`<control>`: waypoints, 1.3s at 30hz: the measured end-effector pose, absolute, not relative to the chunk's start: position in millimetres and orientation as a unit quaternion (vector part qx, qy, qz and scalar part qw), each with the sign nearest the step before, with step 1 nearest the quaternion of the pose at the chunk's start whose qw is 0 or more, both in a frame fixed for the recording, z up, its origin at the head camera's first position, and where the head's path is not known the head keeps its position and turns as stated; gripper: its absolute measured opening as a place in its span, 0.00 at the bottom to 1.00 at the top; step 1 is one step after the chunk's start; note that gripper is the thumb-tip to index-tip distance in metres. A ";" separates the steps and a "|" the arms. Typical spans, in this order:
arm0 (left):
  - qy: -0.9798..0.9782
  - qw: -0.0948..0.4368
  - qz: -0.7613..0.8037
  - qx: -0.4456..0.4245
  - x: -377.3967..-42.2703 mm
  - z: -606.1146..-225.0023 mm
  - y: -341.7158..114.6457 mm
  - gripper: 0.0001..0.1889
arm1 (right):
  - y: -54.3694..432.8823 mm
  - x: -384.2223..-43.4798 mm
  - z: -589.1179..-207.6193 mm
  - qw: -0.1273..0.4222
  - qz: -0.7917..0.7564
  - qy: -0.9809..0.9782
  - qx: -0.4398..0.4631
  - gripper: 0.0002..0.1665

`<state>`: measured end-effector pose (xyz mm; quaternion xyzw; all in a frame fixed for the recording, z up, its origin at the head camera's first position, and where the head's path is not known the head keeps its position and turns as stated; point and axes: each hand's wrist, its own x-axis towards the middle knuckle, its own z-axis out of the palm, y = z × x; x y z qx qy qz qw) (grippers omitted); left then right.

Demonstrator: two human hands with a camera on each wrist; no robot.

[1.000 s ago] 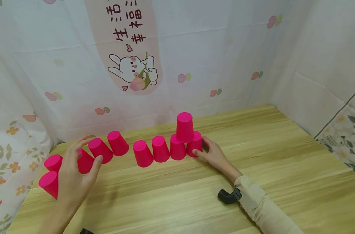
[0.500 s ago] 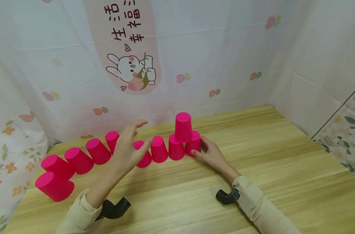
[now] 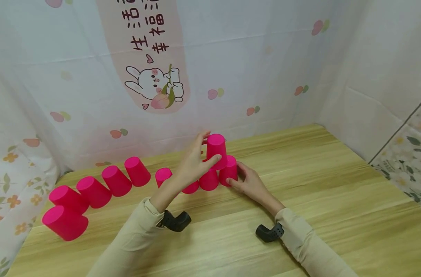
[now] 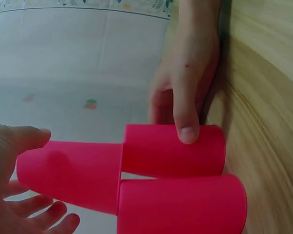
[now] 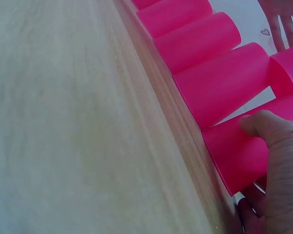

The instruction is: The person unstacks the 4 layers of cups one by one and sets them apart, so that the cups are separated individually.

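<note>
A pink upside-down cup (image 3: 216, 143) stands on top of two others, the cup (image 3: 208, 180) and the right-end cup (image 3: 227, 173). My left hand (image 3: 193, 163) is around the top cup, its thumb in front and fingers behind. In the left wrist view, the fingers (image 4: 51, 214) are spread loosely beside that cup (image 4: 73, 173), with a small gap by the thumb. My right hand (image 3: 250, 182) grips the right-end cup low down, its thumb pressing on the near side. In the right wrist view, the thumb (image 5: 278, 131) lies on this cup (image 5: 239, 158).
Two more pink cups, one of them the cup (image 3: 163, 176), continue the row leftward, partly behind my left arm. Several upside-down cups, such as the cup (image 3: 116, 181), stand at the left of the wooden table (image 3: 224, 238). A printed white curtain (image 3: 248, 69) hangs behind.
My left hand has swept right from the left-hand cups, past the row, to the top cup. The right hand has kept its hold on the end cup, and the cups stay in place.
</note>
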<state>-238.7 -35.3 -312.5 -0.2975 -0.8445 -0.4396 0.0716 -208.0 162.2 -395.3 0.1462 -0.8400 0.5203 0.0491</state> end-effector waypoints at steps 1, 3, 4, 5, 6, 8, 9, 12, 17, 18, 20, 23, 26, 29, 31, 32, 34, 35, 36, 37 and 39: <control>-0.844 0.070 -0.438 -0.302 -239.2 -313.0 -33.7 0.37 | 161.8 -208.0 -395.1 0.048 0.520 -0.840 0.147 0.32; -0.843 0.068 -0.438 -0.304 -239.8 -314.2 -31.9 0.37 | 161.3 -208.2 -394.4 0.047 0.519 -0.841 0.146 0.32; -0.842 0.070 -0.439 -0.304 -240.0 -314.8 -31.6 0.36 | 160.9 -208.2 -393.9 0.047 0.519 -0.841 0.146 0.32; -0.840 0.073 -0.442 -0.305 -240.4 -315.3 -31.4 0.35 | 160.8 -208.2 -393.7 0.047 0.518 -0.842 0.146 0.32; -0.839 0.075 -0.445 -0.305 -240.8 -315.8 -31.6 0.35 | 160.7 -208.1 -393.5 0.048 0.517 -0.842 0.145 0.32; -0.834 0.077 -0.452 -0.308 -242.0 -316.8 -32.1 0.33 | 160.9 -208.2 -393.5 0.049 0.515 -0.844 0.145 0.32; -0.831 0.078 -0.456 -0.310 -242.6 -316.9 -32.6 0.33 | 160.9 -208.2 -393.4 0.049 0.515 -0.844 0.146 0.32; -0.819 0.079 -0.472 -0.316 -244.0 -316.4 -35.2 0.32 | 161.2 -208.7 -394.0 0.049 0.517 -0.842 0.148 0.32; -0.804 0.083 -0.504 -0.305 -243.5 -310.4 -45.4 0.33 | 164.6 -216.6 -407.0 0.054 0.519 -0.840 0.148 0.32; -0.802 0.087 -0.509 -0.301 -243.1 -308.6 -48.6 0.33 | 166.1 -219.8 -412.6 0.056 0.518 -0.841 0.148 0.32; -0.799 0.094 -0.518 -0.292 -242.5 -305.3 -56.8 0.33 | 168.7 -225.5 -423.0 0.060 0.515 -0.843 0.147 0.33; -0.795 0.111 -0.524 -0.284 -241.6 -301.3 -71.2 0.34 | 171.4 -230.7 -432.2 0.063 0.512 -0.844 0.147 0.34; -0.801 0.133 -0.513 -0.280 -239.0 -298.5 -87.1 0.34 | 171.5 -230.0 -431.8 0.061 0.517 -0.841 0.146 0.34; -0.809 0.164 -0.497 -0.267 -235.8 -298.0 -102.9 0.34 | 171.7 -229.0 -432.1 0.060 0.518 -0.841 0.145 0.34; -0.813 0.183 -0.490 -0.257 -234.2 -298.3 -112.9 0.33 | 171.7 -228.5 -432.5 0.060 0.517 -0.841 0.146 0.34; -0.813 0.191 -0.488 -0.252 -233.6 -298.7 -117.4 0.33 | 171.7 -228.5 -433.0 0.060 0.517 -0.842 0.146 0.35; -0.814 0.195 -0.490 -0.245 -232.4 -299.1 -125.7 0.34 | 171.9 -228.7 -433.9 0.061 0.515 -0.843 0.146 0.35; -0.814 0.195 -0.491 -0.244 -231.8 -299.3 -129.6 0.34 | 171.9 -228.9 -434.3 0.062 0.513 -0.844 0.146 0.35; -0.813 0.193 -0.493 -0.242 -230.9 -299.4 -133.4 0.34 | 172.0 -229.1 -434.6 0.063 0.512 -0.844 0.145 0.35; -0.814 0.192 -0.493 -0.240 -229.9 -299.5 -137.0 0.34 | 172.0 -229.2 -434.9 0.063 0.511 -0.845 0.144 0.35; -0.818 0.192 -0.490 -0.233 -227.4 -298.8 -143.2 0.34 | 172.1 -229.4 -435.2 0.063 0.510 -0.846 0.143 0.35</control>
